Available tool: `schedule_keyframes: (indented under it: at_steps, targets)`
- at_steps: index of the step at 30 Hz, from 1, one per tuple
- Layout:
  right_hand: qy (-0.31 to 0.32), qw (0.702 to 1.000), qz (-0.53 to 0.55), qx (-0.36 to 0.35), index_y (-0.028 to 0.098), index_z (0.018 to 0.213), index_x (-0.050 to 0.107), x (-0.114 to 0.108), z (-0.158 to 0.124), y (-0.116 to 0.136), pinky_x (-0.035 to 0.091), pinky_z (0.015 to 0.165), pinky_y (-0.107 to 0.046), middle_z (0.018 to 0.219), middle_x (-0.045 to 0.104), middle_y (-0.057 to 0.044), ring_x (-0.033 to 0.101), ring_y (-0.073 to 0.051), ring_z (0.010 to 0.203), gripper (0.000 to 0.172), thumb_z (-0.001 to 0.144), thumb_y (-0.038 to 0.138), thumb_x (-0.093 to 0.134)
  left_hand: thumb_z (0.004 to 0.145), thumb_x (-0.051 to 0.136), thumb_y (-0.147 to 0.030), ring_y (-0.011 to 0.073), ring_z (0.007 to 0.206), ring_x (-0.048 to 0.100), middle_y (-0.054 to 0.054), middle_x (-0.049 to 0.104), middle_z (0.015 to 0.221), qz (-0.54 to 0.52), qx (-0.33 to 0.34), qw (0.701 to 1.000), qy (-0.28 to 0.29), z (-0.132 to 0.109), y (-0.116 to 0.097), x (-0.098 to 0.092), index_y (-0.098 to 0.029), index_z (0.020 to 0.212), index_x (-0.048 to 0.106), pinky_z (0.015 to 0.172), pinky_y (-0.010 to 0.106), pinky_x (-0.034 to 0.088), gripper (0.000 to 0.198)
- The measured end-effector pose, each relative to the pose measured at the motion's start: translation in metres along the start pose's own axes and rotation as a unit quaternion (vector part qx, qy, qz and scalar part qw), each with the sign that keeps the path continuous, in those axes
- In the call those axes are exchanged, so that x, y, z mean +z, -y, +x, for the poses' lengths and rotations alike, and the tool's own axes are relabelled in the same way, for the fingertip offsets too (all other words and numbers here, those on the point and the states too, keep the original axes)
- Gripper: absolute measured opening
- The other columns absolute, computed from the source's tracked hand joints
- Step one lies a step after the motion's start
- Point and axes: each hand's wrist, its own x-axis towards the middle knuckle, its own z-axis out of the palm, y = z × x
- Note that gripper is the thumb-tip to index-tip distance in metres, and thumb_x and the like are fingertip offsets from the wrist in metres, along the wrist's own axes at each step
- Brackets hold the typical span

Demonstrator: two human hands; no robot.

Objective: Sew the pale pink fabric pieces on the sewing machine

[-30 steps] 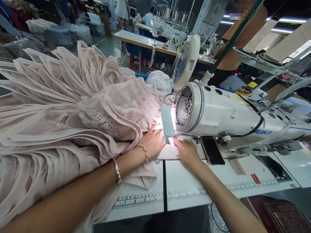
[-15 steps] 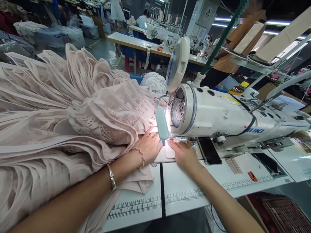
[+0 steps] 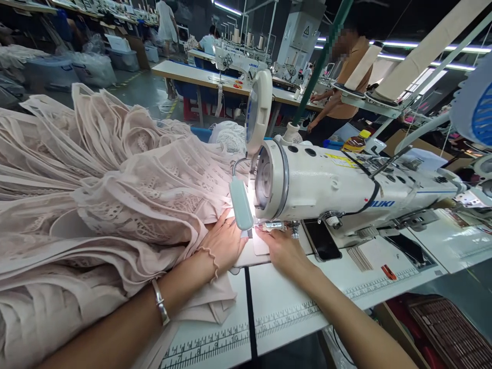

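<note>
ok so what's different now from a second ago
The view has swung right, so the machine sits further left in the picture and a fan shows at the right edge. The right hand, curled earlier, lies flatter. The left hand stays by the lamp; the pile looks the same.

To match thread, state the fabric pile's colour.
The fabric pile is pale pinkish beige: see head view.
</note>
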Motion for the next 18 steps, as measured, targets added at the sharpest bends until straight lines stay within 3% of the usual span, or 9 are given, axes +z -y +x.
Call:
schedule_keyframes:
  at_steps: [14,18]
  targets:
    - [-0.011,1.000,0.009,-0.003,0.026,0.141,0.047,0.0023,0.0008,0.0000,0.032,0.106,-0.048,0.128,0.061,-0.010,0.055,-0.027,0.113,0.057,0.090,0.007,0.030,0.087,0.047,-0.022,0.0278,0.109,0.060,0.013,0.068,0.104,0.001,0.001,1.000,-0.024,-0.0016,0.0018,0.0065,-0.015,0.110,0.052,0.100,0.047,0.042,0.025]
    - [-0.006,1.000,0.011,-0.004,0.024,0.141,0.047,0.0014,0.0010,0.0002,0.031,0.107,-0.049,0.120,0.065,-0.011,0.055,-0.027,0.114,0.057,0.090,0.006,0.030,0.087,0.048,-0.022,0.0284,0.109,0.061,0.012,0.068,0.104,0.003,-0.002,1.000,-0.023,-0.0021,0.0026,0.0079,-0.016,0.113,0.051,0.100,0.047,0.042,0.027]
